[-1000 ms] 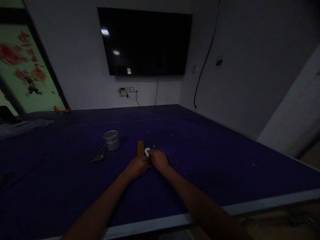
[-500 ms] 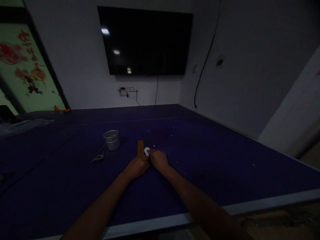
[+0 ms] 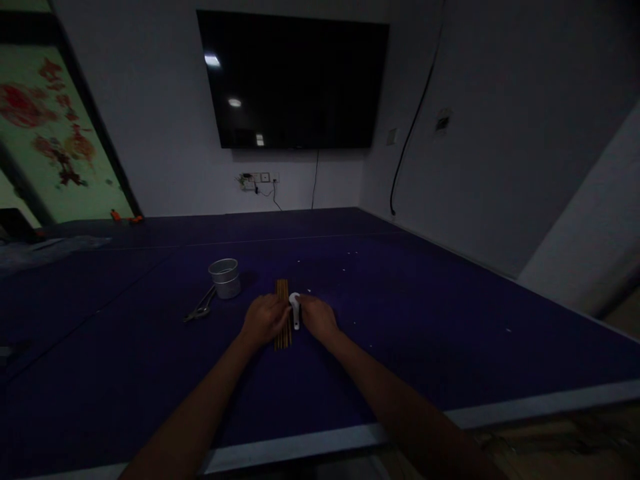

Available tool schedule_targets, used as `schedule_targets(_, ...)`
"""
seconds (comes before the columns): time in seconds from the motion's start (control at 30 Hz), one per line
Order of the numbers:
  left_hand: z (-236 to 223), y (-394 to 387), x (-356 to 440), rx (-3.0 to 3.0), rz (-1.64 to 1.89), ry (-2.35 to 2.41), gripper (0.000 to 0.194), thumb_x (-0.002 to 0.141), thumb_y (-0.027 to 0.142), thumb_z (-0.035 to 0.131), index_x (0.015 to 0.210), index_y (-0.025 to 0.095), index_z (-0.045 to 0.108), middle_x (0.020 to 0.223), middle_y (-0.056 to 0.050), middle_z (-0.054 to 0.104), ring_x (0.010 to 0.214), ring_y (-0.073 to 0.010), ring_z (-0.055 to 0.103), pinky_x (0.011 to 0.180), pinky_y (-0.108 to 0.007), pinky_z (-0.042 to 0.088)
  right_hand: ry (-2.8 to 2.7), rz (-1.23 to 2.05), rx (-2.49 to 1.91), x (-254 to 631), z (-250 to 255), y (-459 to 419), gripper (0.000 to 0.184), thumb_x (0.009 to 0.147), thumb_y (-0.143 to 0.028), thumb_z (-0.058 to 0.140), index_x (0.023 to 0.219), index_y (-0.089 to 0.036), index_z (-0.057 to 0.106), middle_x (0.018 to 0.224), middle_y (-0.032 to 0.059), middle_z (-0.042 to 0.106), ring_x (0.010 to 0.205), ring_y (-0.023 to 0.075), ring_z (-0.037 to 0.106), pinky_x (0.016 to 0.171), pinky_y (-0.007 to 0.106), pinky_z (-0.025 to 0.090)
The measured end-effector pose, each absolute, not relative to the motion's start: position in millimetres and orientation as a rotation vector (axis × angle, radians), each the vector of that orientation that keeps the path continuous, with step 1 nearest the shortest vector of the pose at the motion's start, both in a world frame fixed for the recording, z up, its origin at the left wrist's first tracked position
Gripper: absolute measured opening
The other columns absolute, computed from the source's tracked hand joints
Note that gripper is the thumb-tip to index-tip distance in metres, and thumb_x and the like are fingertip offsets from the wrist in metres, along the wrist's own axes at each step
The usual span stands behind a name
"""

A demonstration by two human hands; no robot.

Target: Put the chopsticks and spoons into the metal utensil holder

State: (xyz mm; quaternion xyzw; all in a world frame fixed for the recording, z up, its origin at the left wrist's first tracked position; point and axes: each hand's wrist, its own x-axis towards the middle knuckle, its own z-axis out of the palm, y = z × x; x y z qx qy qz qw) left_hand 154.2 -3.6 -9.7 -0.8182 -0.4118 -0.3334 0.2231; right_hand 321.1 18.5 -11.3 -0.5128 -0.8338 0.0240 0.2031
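Several brown chopsticks [image 3: 283, 340] lie side by side on the purple tabletop, pointing away from me. My left hand [image 3: 265, 320] lies across their middle, its fingers curled around them from the left. Just right of the bundle is a white spoon [image 3: 295, 310], bowl away from me and handle toward me. My right hand [image 3: 318, 319] has its fingertips closed at the spoon's right side, near the bowl. The fingertips of both hands come close together there, and the exact contact is too dark to make out.
A silvery metal cup [image 3: 225, 279] stands left of the chopsticks. Beside it lies a metal tongs-like tool [image 3: 200, 309]. Small white scraps [image 3: 309, 291] dot the purple tabletop [image 3: 425, 320]. Clear plastic wrap [image 3: 50, 250] lies far left. A television [image 3: 297, 83] hangs on the wall.
My left hand has moved away from the spoon's handle, up and left onto the chopsticks. The spoon's handle now shows, as do the chopsticks' near ends. My right hand stays by the spoon.
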Motion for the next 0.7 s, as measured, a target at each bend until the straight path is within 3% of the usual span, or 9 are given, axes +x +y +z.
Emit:
schedule_targets(0.17, 4.5, -0.6, 111.2, -1.684, -1.066, -1.584, 0.027, 0.082, 0.033, 0.042, 0.066, 0.016, 0.055, 0.067, -0.007, 0.056, 0.072, -0.0191, 0.053, 0.069, -0.031, 0.038, -2.298, 0.088, -1.392, 320.9, -13.3, 19.4, 0.044, 0.083, -0.008, 0.037, 0.121, -0.021, 0.053, 0.125, 0.0036, 0.055, 0.112, 0.0131, 0.051, 0.094, 0.024, 0.038)
schedule_targets(0.4, 15.3, -0.6, 54.7, -0.997, -1.065, -2.306, 0.034, 0.077, 0.034, 0.042, 0.099, 0.014, 0.058, 0.099, -0.016, 0.059, 0.100, -0.0324, 0.048, 0.078, -0.046, 0.035, -2.301, 0.058, -1.364, 320.6, -12.3, 14.6, 0.043, 0.083, -0.009, 0.038, 0.121, -0.022, 0.053, 0.121, 0.0044, 0.058, 0.107, 0.0152, 0.054, 0.090, 0.026, 0.041)
schedule_targets(0.7, 4.5, 4.7, 11.8, -1.021, -0.847, -2.813, 0.023, 0.065, 0.035, 0.055, 0.073, 0.017, 0.066, 0.094, -0.018, 0.062, 0.100, -0.0393, 0.049, 0.077, -0.054, 0.033, -2.310, 0.064, -1.340, 320.2, -6.6, 9.3, 0.040, 0.084, -0.011, 0.036, 0.117, -0.022, 0.056, 0.116, 0.0048, 0.060, 0.105, 0.0142, 0.056, 0.088, 0.023, 0.041)
